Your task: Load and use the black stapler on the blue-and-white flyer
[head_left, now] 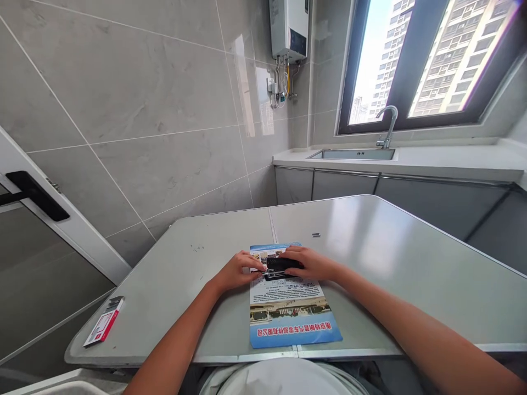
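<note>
A black stapler lies across a printed leaflet, with a metal rail showing along its near side. My right hand is closed around the stapler's right part, fingers over its black top. From the other side, the thumb and fingers of my left hand are pinched at the stapler's left end, by the tip of the metal rail. Whether a small piece sits between those left fingertips is too small to tell. Beyond my right hand, short strips of staples rest on the table.
A pale folding table with a centre seam carries everything. At its left edge lies a red and white package; tiny dark bits are scattered farther back. Behind stand a sink with a faucet and a wall-mounted water heater.
</note>
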{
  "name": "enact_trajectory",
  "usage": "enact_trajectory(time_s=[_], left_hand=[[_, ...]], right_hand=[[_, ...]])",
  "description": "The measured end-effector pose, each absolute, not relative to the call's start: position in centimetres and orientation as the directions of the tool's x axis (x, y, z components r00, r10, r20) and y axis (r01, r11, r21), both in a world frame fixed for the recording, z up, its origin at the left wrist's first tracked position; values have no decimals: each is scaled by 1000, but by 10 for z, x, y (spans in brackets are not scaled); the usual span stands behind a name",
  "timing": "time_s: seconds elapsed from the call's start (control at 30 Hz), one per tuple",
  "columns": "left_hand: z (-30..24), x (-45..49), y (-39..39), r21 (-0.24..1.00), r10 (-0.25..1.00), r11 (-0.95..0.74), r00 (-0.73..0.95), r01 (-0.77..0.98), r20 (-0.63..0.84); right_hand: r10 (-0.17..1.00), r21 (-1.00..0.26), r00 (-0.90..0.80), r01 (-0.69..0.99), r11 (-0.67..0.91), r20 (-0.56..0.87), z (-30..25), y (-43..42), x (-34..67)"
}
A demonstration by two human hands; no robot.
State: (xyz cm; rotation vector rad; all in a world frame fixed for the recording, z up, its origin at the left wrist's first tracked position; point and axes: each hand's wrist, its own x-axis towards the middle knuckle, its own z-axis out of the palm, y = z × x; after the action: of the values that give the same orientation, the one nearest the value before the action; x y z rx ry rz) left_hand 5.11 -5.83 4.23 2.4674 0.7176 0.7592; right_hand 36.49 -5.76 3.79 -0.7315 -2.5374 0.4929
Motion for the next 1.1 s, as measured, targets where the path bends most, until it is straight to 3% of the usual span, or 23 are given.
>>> enact_trajectory(time_s=[0.27, 0.8, 1.1], left_hand=[[45, 51, -62, 545, 618, -744, 706, 385, 345], [65, 26, -59, 479, 530, -793, 813, 375, 241], [60, 31, -58, 491, 531, -792, 806, 364, 260]], right_hand=[[564, -460, -755, 392, 797, 333, 37, -57, 365], [580, -471, -751, 407, 782, 315, 43, -62, 366], [582, -471, -747, 407, 783, 321, 42, -62, 364]])
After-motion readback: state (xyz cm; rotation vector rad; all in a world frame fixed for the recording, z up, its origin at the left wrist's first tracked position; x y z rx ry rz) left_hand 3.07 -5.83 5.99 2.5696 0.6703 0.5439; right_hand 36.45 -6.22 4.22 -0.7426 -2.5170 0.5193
